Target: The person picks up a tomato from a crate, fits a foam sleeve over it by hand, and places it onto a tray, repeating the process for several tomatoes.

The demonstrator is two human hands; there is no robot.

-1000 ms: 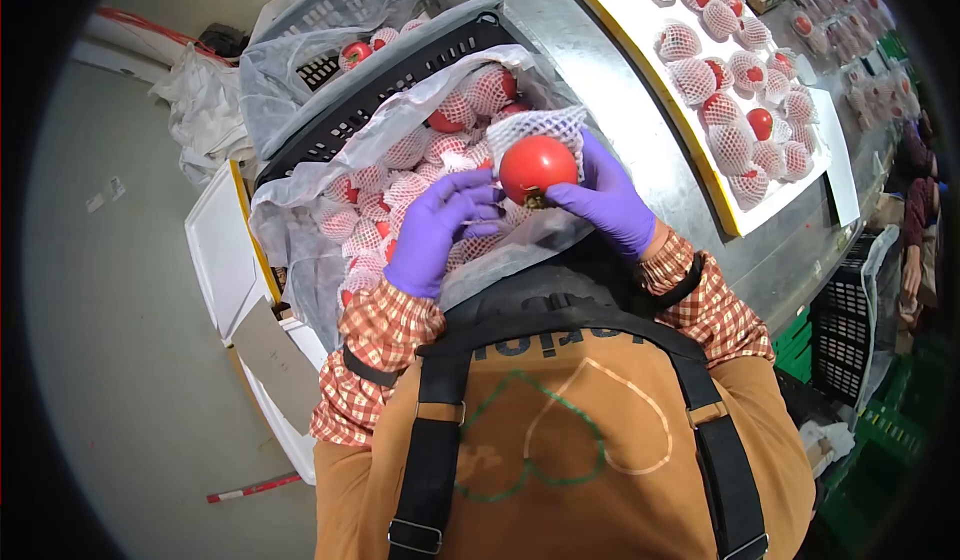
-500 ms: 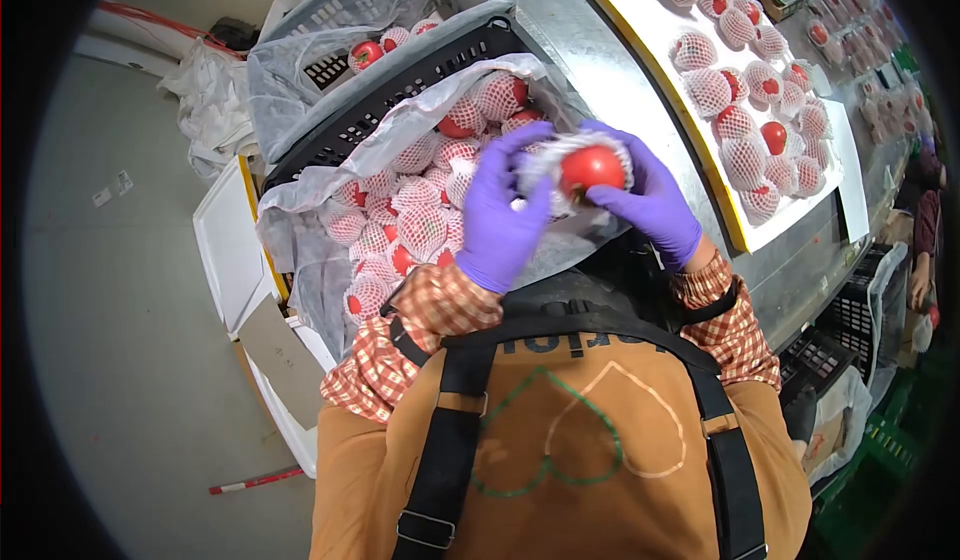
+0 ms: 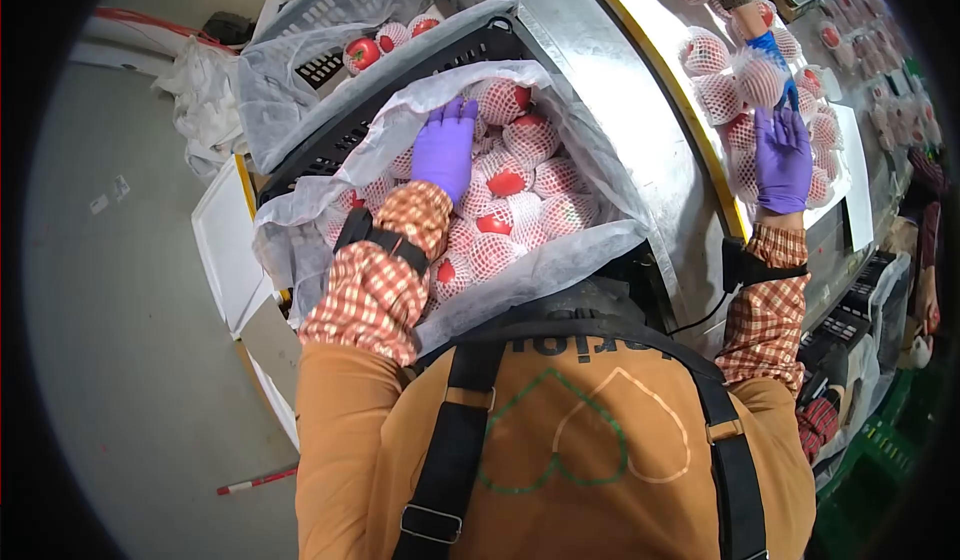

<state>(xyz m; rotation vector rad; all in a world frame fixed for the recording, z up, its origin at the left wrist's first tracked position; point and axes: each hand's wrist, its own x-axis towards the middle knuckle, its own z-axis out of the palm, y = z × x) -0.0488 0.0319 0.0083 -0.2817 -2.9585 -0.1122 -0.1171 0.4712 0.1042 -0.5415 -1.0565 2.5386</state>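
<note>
My left hand (image 3: pixel 445 152), in a purple glove, lies with fingers extended over net-wrapped red fruit (image 3: pixel 505 175) in the lined black crate; whether it grips one is hidden. My right hand (image 3: pixel 783 160), also gloved in purple, reaches over the white tray (image 3: pixel 660 30) with its fingers stretched upward. Just above its fingertips is a netted fruit (image 3: pixel 760 78), beside another person's blue-gloved hand (image 3: pixel 785 60). More netted fruits (image 3: pixel 704 52) sit in the tray.
A second lined crate (image 3: pixel 300 90) with a few red fruits (image 3: pixel 361 54) stands at the upper left. The metal table (image 3: pixel 590 40) runs between the crate and tray. Packed fruit (image 3: pixel 850 20) lies at the far right. A coiled white sheet (image 3: pixel 205 100) hangs at the left.
My hands have separated: the left moved over the crate, the right moved to the tray. The fruit between them is gone from there. The other person's arm reaches farther into the tray.
</note>
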